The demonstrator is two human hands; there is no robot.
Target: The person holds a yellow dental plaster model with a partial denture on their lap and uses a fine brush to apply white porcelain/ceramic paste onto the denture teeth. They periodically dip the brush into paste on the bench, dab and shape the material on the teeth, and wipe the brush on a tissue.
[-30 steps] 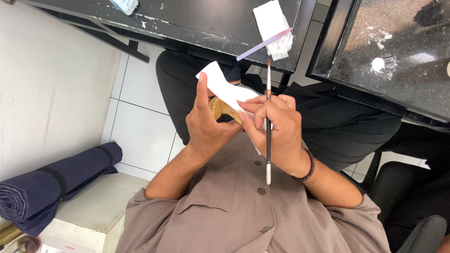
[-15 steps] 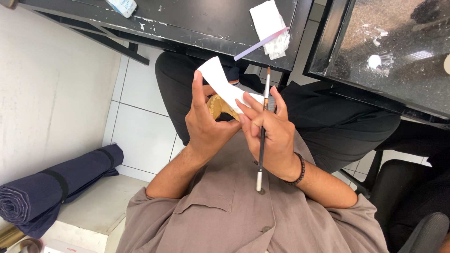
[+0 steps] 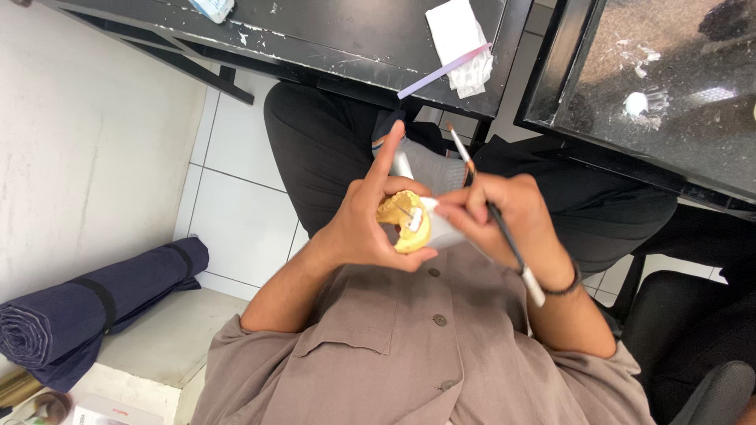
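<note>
My left hand (image 3: 366, 224) grips a yellow plaster dental cast (image 3: 403, 223) in front of my chest, together with a folded white paper tissue (image 3: 435, 177) that runs behind the cast. A small white piece sits on the cast. My right hand (image 3: 508, 216) holds a thin dark paintbrush (image 3: 494, 216) with a white end, and its fingertips touch the tissue beside the cast. The brush's bristle tip points up and away from me, its white end toward my chest.
A black paint-flecked table edge (image 3: 354, 59) carries a crumpled white tissue (image 3: 461, 43) and a lilac stick (image 3: 442, 71). A second dark speckled tabletop (image 3: 669, 86) stands at the right. A rolled navy mat (image 3: 87, 311) lies on a ledge at the left, above white floor tiles.
The tissue has dropped from upright to lying behind the cast, which now shows. The brush has tilted from vertical to a slant, and both hands have shifted slightly lower.
</note>
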